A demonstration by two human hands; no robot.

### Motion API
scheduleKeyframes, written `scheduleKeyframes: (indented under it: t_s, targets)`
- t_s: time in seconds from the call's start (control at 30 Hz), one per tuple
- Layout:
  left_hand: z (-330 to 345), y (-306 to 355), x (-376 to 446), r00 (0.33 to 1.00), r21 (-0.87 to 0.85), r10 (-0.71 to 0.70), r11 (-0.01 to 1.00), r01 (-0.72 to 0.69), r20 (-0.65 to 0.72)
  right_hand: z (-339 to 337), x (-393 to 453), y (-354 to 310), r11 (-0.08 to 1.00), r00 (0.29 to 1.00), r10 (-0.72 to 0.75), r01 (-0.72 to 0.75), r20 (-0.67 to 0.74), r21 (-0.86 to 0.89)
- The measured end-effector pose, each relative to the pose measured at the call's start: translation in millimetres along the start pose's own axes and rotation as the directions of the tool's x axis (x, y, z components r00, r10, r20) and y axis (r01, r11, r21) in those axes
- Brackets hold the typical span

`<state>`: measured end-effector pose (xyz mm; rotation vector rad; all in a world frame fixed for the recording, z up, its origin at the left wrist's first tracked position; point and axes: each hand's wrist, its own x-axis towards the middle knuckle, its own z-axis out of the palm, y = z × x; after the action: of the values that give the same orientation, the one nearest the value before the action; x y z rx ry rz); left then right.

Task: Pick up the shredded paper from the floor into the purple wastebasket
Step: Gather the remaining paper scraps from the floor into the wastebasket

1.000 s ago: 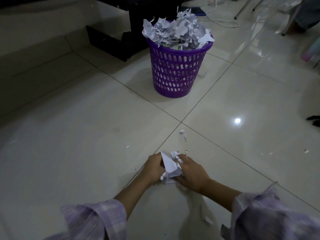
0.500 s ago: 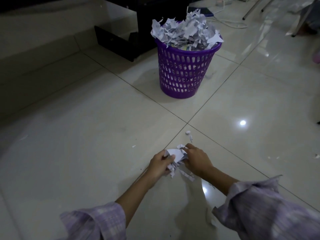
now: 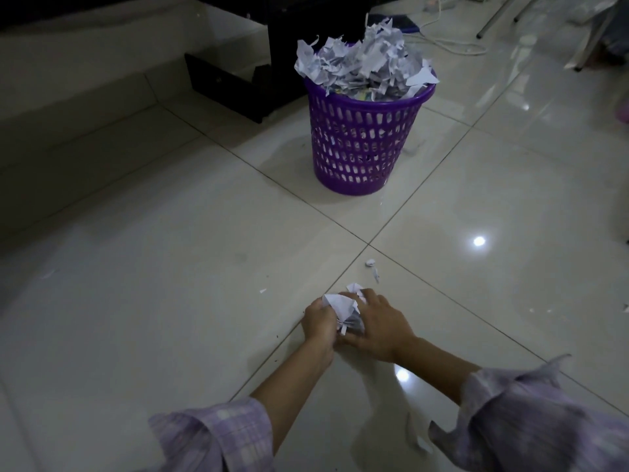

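Observation:
A bunch of white shredded paper (image 3: 342,310) is pressed between my two hands low over the tiled floor. My left hand (image 3: 319,324) cups it from the left and my right hand (image 3: 379,327) covers it from the right, both closed on it. The purple wastebasket (image 3: 364,141) stands upright farther ahead, heaped above its rim with shredded paper (image 3: 364,59). A few small scraps (image 3: 371,265) lie on the floor just beyond my hands, and a tiny one (image 3: 262,290) lies to the left.
Dark furniture with an open drawer (image 3: 224,86) stands behind the basket on the left. White cables (image 3: 449,46) and metal legs (image 3: 493,18) lie at the back right. A low step (image 3: 85,107) runs along the left. A paper bit (image 3: 625,307) sits at the right edge.
My hands stayed together on the paper bunch and squeezed it tighter. The view shifted slightly, so the basket sits a little more to the right and lower in frame.

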<state>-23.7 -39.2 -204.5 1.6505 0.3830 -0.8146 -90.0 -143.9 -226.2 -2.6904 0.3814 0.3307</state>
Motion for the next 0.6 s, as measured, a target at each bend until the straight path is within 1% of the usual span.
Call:
scheduleKeyframes:
  t_s: [0.07, 0.13, 0.23, 0.3, 0.37, 0.43, 0.47, 0.53, 0.6]
  targets:
    - [-4, 10, -8, 0.998, -0.045, -0.010, 0.999, 0.013, 0.065, 5, 3, 0, 1.000, 0.999, 0.007, -0.008, -0.051, -0.014]
    - [-6, 14, -12, 0.991, -0.022, -0.006, 1.000, 0.009, 0.134, 6, 6, 2, 0.999, 0.997, -0.022, 0.019, -0.080, -0.032]
    - [-4, 12, -9, 0.985, -0.021, -0.009, 1.000, 0.013, 0.170, 2, 9, 6, 0.999, 0.993, -0.049, 0.046, -0.111, -0.030]
    - [-3, 11, -3, 0.982, -0.031, -0.007, 0.999, 0.013, 0.187, 0, 13, 9, 0.997, 0.992, -0.062, 0.057, -0.108, -0.050]
    - [1, 13, 0, 0.986, 0.052, 0.006, 0.999, -0.015, 0.166, -2, 18, 12, 0.998, 0.992, -0.050, 0.046, -0.119, -0.037]
    - [5, 15, 2, 0.995, 0.155, 0.021, 0.987, -0.037, 0.099, -7, 23, 14, 1.000, 0.989, -0.019, 0.021, -0.144, 0.015]
    - [6, 15, 3, 0.996, 0.161, 0.052, 0.985, -0.064, 0.076, -10, 26, 15, 0.999, 0.988, 0.000, 0.008, -0.153, 0.053]
    - [7, 15, 4, 0.994, 0.110, 0.104, 0.988, -0.108, 0.044, -15, 29, 17, 0.990, 0.988, 0.044, -0.023, -0.149, 0.139]
    - [6, 16, 5, 0.991, 0.060, 0.134, 0.989, -0.133, -0.026, -18, 29, 17, 0.973, 0.990, 0.089, -0.062, -0.114, 0.223]
